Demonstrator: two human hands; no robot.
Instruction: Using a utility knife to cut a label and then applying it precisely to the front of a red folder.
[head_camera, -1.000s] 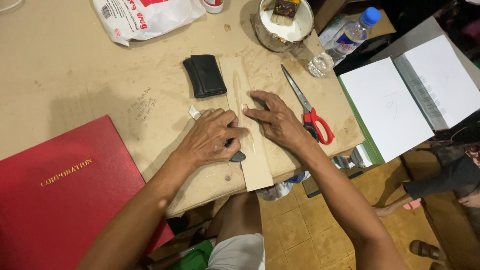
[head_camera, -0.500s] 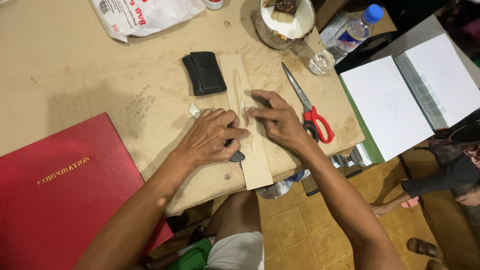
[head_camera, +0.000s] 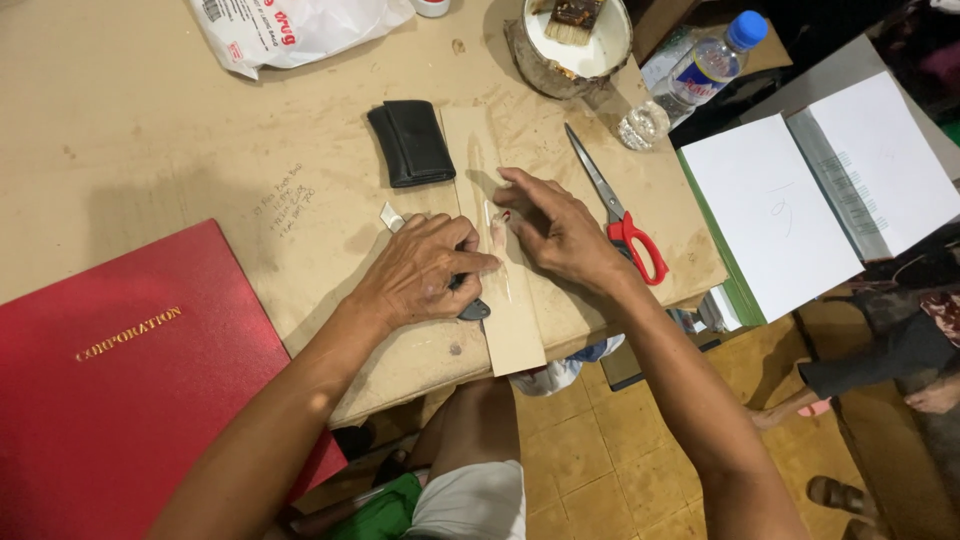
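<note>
A long tan paper strip (head_camera: 515, 335) lies on the brown cardboard-covered table (head_camera: 150, 130), its near end hanging over the front edge. My left hand (head_camera: 420, 272) is closed around a small dark-handled tool (head_camera: 472, 309), pressed against the strip's left edge. A small white piece (head_camera: 389, 215) pokes out beyond its knuckles. My right hand (head_camera: 562, 235) rests on the strip with fingers spread, fingertips pressing near a shiny patch between the two hands.
Red-handled scissors (head_camera: 622, 218) lie right of my right hand. A black pouch (head_camera: 410, 143) sits behind the strip. A red folder (head_camera: 120, 380) is front left, a white plastic bag (head_camera: 290, 25), a bowl with brush (head_camera: 575, 40), a water bottle (head_camera: 705, 70), open white pages (head_camera: 820, 190), another person's feet (head_camera: 935, 395).
Both hands stay on the strip in nearly the same place; only the right fingers shift slightly.
</note>
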